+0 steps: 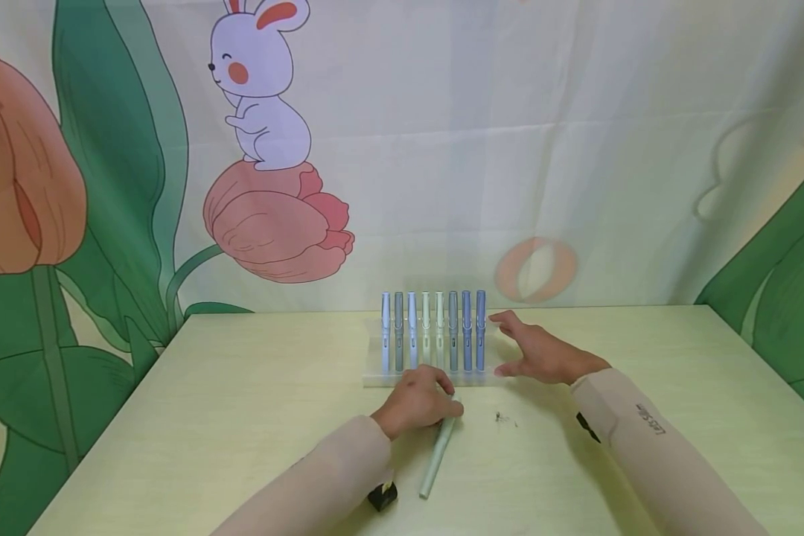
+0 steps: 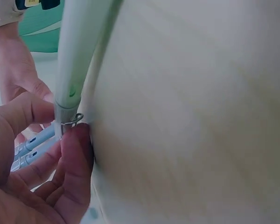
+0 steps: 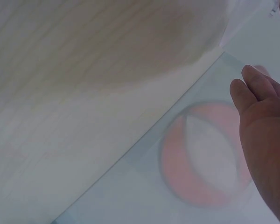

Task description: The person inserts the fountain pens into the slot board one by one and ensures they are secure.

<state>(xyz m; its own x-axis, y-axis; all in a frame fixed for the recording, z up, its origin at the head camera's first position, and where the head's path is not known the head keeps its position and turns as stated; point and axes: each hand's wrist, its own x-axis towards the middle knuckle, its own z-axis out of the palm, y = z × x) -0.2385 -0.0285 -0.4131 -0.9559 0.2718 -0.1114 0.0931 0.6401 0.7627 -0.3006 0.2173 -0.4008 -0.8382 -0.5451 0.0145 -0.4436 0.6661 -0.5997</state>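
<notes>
My left hand (image 1: 417,402) pinches a pale green pen (image 1: 437,461) between thumb and fingers. In the left wrist view the fingertips are at the pen's (image 2: 79,51) middle, beside its looped wire clip. The pen slants toward the front of the table. Behind this hand stands a clear pen rack (image 1: 375,380) with several capped pens (image 1: 440,335) upright in a row, in blues, greys and pale greens. My right hand (image 1: 552,356) is at the rack's right end, thumb and fingers spread apart, holding nothing. Whether its fingertips touch the rack I cannot tell.
Small dark specks (image 1: 499,418) lie on the pale wooden table (image 1: 241,402), right of the pale green pen. A curtain (image 1: 429,164) printed with a rabbit and tulips hangs behind the table's far edge.
</notes>
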